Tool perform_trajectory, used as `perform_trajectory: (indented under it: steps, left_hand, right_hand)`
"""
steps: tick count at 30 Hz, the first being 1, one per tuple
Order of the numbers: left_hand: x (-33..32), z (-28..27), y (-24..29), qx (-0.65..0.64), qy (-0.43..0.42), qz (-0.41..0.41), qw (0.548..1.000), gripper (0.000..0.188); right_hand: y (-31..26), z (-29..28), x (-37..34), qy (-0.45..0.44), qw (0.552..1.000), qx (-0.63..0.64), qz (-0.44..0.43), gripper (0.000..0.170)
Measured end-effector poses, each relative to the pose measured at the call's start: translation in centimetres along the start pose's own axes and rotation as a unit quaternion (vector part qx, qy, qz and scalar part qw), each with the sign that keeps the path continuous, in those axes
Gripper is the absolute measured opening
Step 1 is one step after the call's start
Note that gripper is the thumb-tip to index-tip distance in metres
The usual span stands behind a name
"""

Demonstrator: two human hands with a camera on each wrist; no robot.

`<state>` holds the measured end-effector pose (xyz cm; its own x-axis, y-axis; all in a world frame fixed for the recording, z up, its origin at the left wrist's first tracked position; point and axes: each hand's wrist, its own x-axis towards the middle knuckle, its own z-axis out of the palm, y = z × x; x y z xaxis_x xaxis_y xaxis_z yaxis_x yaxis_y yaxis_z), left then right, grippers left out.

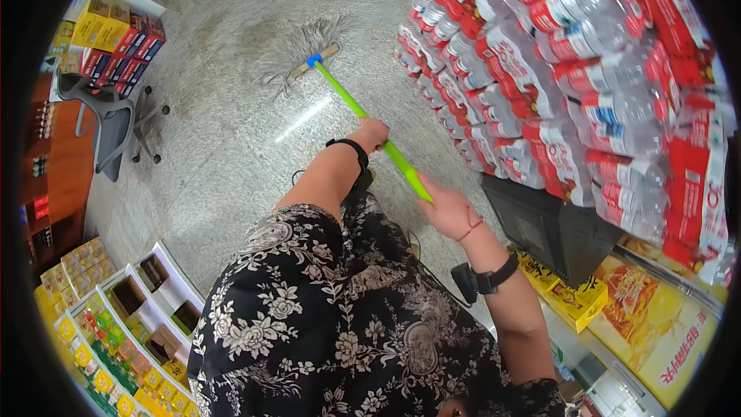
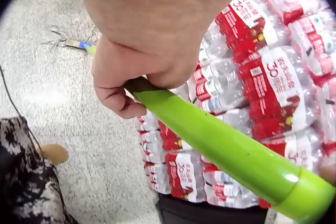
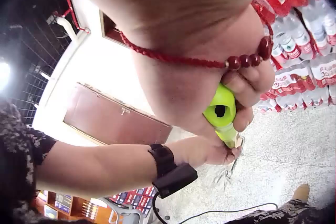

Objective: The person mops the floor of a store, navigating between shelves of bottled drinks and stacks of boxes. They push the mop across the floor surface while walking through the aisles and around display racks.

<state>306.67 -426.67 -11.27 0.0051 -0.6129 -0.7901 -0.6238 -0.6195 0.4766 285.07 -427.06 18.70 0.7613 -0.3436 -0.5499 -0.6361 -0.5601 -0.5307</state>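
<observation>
A mop with a bright green handle (image 1: 351, 95) reaches forward from my body to the floor. Its grey string head (image 1: 312, 40), fixed by a blue clamp (image 1: 315, 60), lies spread on the speckled floor. My left hand (image 1: 373, 135) grips the handle partway down, fingers wrapped round it, as the left wrist view also shows. Nearer my body, my right hand (image 1: 446, 207) holds the upper end of the handle. In the right wrist view its fingers (image 3: 247, 85) curl round the green end, whose hanging hole shows.
Shrink-wrapped water bottles (image 1: 532, 69) are stacked high on the right, beside a black box-shaped object (image 1: 532, 224). A grey office chair (image 1: 112, 123) stands at the left near stacked cartons (image 1: 123, 50). A shelf rack of packaged goods (image 1: 116, 324) is at lower left.
</observation>
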Motion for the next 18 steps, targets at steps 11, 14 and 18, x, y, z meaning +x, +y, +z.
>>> perform_trajectory:
  steps: [11,14,18]
  left_hand:
    - [-11.1,27.4,19.1,-0.023,-0.045,0.115,0.992,0.022]
    - [-19.1,29.6,24.1,-0.268,-0.116,-0.04,0.955,0.033]
    - [-19.9,33.5,26.9,-0.261,-0.184,0.051,0.946,0.04]
  right_hand:
    - [8.7,6.1,-31.0,-0.019,0.994,0.035,0.098,0.058]
    - [10.2,7.3,-38.1,-0.038,0.991,0.023,0.127,0.059]
    - [11.5,6.8,-43.6,-0.008,0.993,0.04,0.111,0.06]
